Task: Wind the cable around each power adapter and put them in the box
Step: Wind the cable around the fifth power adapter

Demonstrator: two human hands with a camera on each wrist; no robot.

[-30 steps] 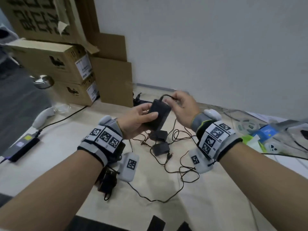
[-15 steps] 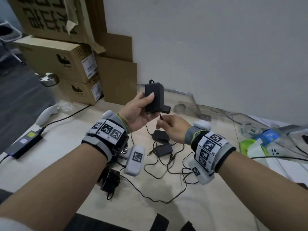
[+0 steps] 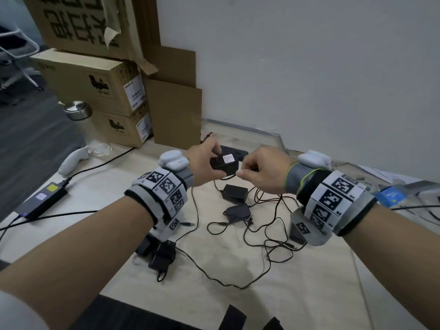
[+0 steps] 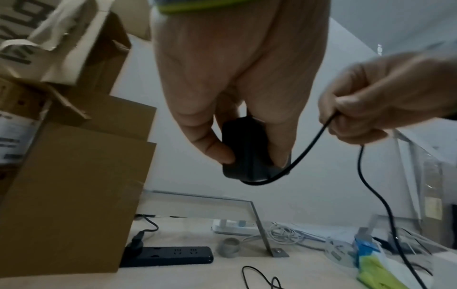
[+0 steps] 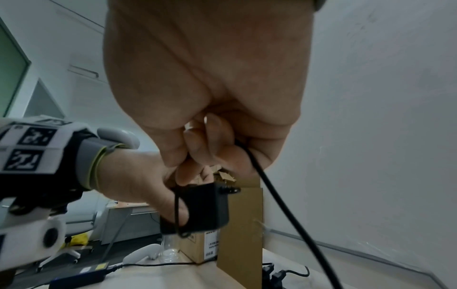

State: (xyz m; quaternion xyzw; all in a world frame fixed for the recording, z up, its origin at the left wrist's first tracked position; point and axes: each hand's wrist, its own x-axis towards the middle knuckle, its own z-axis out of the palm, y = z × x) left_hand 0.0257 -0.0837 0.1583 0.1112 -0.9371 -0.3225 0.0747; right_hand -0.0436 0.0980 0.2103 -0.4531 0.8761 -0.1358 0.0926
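Observation:
My left hand (image 3: 213, 160) grips a small black power adapter (image 3: 223, 166) above the table, white label up. In the left wrist view, thumb and fingers clamp the adapter (image 4: 247, 154). My right hand (image 3: 246, 171) sits just right of it and pinches its thin black cable (image 4: 309, 144), which curves under the adapter. The right wrist view shows a turn of cable (image 5: 176, 211) crossing the adapter (image 5: 205, 209). Two more adapters (image 3: 234, 192) (image 3: 238, 211) lie below on the table among loose cables (image 3: 264, 236). Another black adapter (image 3: 160, 257) lies under my left wrist.
Stacked cardboard boxes (image 3: 95, 84) stand at the back left against the wall. A laptop power brick (image 3: 40, 203), a white controller (image 3: 72, 160) and a metal-lidded glass bottle (image 3: 78, 113) lie left. A black power strip (image 4: 170, 255) sits behind. Packets and wires (image 3: 390, 196) clutter the right.
The left hand has turned the adapter from upright to label up and lowered it. The right hand rose from below the adapter to its right side, carrying the cable round it.

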